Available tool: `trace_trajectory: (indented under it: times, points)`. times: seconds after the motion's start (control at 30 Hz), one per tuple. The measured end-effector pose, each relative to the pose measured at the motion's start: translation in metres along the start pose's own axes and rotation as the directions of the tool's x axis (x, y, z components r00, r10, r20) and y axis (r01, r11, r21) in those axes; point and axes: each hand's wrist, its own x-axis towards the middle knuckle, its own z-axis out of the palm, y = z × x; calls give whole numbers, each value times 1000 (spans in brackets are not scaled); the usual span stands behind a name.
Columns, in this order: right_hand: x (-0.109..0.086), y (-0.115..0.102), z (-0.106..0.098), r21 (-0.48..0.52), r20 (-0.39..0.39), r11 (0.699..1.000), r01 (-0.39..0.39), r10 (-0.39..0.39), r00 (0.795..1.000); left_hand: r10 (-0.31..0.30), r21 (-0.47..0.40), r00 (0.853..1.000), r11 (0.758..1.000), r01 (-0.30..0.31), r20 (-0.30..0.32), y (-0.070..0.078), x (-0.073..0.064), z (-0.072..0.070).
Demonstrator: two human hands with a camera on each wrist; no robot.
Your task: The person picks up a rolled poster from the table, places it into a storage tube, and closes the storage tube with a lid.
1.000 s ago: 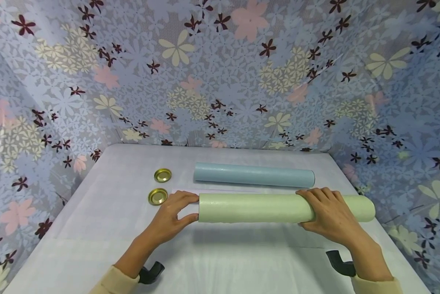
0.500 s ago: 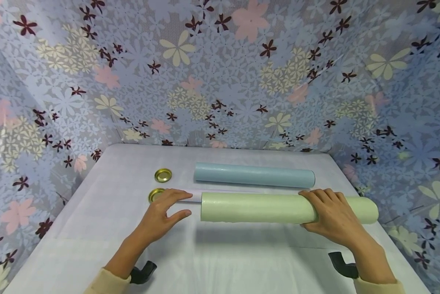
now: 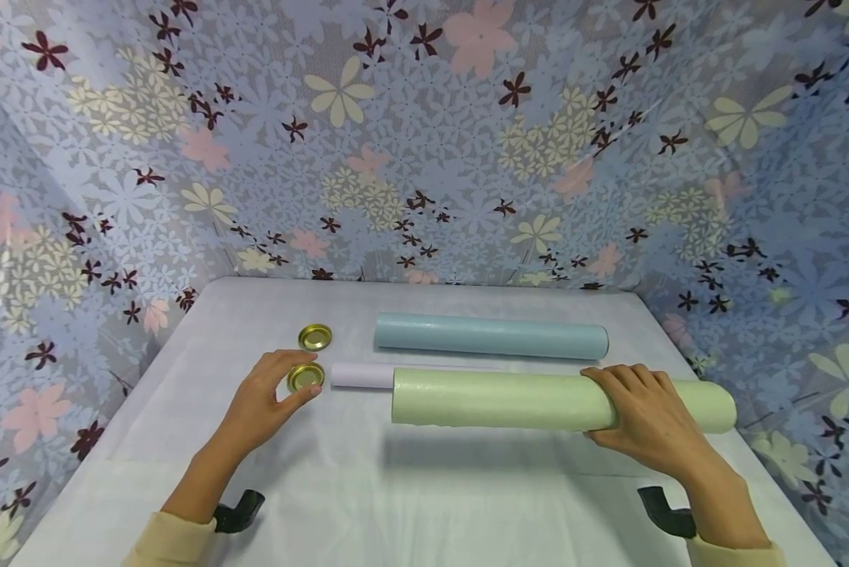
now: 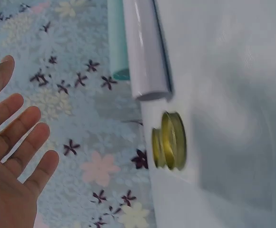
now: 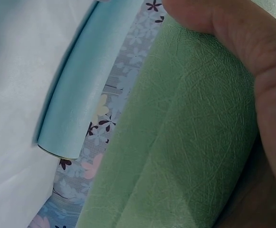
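My right hand point(image 3: 640, 409) grips a long pale green tube point(image 3: 502, 399) from above, near its right end, and holds it raised and level over the table. In the right wrist view the tube's wrinkled surface point(image 5: 176, 133) fills much of the frame beside my thumb. My left hand point(image 3: 253, 403) is empty, thumb and fingers spread. In the head view its fingertips frame the nearer gold metal lid point(image 3: 305, 378); the left wrist view shows the fingers point(image 4: 40, 137) apart from both lids. The farther gold lid point(image 3: 314, 337) lies behind the nearer one.
A pale lilac tube point(image 3: 362, 376) lies on the white-covered table point(image 3: 311, 520), mostly hidden behind the green tube. Farther back lies a light blue tube point(image 3: 491, 336). A flowered cloth point(image 3: 424, 157) hangs behind and at both sides.
My left hand has let go of the green tube's left end and moved left to the nearer gold lid, uncovering the lilac tube's end. The green tube has shifted slightly right in my right hand.
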Motion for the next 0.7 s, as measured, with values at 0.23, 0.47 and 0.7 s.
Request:
trace_trajectory:
  times: [0.23, 0.47, 0.7]
  points:
    - [-2, 1, 1, 7, 8, 1000, -6, 6, 1000, -118, 35, 985, 993, 115, 126, -20, 5, 1]
    - [-3, 2, 1, 7, 12, 1000, -10, 10, 1000, -160, 87, 963, 986, 144, 216, -40, 10, 11]
    - [-3, 2, 1, 13, 8, 1000, -10, 10, 1000, -207, 155, 928, 974, 166, 308, -58, 15, 22]
